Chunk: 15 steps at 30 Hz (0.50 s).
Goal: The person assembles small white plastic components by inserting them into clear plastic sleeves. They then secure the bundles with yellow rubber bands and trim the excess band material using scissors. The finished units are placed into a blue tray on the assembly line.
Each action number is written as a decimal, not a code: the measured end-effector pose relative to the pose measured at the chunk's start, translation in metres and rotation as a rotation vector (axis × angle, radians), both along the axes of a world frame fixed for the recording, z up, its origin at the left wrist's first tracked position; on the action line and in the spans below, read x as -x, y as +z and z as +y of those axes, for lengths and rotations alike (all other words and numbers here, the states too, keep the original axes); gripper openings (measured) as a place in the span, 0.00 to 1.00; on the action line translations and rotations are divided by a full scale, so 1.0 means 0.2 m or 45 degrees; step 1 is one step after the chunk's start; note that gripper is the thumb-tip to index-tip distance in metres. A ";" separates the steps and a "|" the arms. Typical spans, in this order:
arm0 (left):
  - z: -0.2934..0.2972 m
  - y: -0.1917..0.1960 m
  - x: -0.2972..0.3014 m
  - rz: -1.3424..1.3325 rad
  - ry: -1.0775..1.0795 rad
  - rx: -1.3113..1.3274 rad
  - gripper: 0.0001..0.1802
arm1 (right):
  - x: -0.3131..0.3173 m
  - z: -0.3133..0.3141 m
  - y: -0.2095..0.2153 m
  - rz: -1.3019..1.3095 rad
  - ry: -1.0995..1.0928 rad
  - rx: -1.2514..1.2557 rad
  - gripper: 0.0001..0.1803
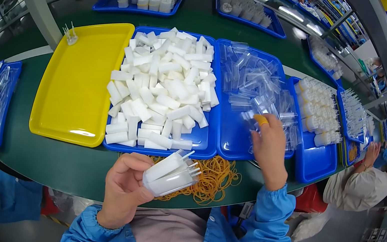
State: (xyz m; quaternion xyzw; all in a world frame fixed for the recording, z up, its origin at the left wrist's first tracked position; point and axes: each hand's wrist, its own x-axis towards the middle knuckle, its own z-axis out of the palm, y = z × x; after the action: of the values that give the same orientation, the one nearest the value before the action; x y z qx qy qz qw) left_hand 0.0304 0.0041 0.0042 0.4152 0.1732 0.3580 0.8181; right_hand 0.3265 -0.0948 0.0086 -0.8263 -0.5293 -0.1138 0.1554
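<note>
My left hand (126, 186) is closed around the side of a clear plastic holder (170, 174), above the table's near edge. White foam pieces fill this holder, and thin clear prongs stick out toward the right. My right hand (269, 145) is over the blue tray of clear plastic pieces (251, 77), with a yellow finger cot (260, 120) on one finger. Its fingers are pinched at a clear plastic piece (249, 115), slightly blurred. White foam blocks (163, 86) are heaped in the blue tray (210, 144) between my hands.
A yellow tray (75, 87) on the left carries one white spiked piece (70, 34). Tan rubber bands (217, 175) lie at the near edge. At right, a blue tray (316, 158) holds white cylindrical parts (317, 107). Co-workers' hands (372, 154) show at both sides.
</note>
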 end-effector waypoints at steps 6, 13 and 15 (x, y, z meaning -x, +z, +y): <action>0.00 0.00 -0.01 0.003 -0.028 0.013 0.23 | 0.11 0.06 -0.02 0.399 0.288 -0.340 0.15; 0.00 0.00 -0.01 0.016 -0.055 0.049 0.23 | 0.11 0.08 0.00 0.208 0.306 -0.223 0.19; -0.01 -0.01 -0.02 0.011 -0.062 0.038 0.23 | 0.09 0.09 0.01 0.133 0.338 -0.160 0.19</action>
State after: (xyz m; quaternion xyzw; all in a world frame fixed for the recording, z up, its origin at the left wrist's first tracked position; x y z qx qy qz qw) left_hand 0.0340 0.0031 0.0021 0.4086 0.1718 0.3336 0.8320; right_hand 0.3091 -0.0760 0.0097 -0.7426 -0.6168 -0.0819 0.2477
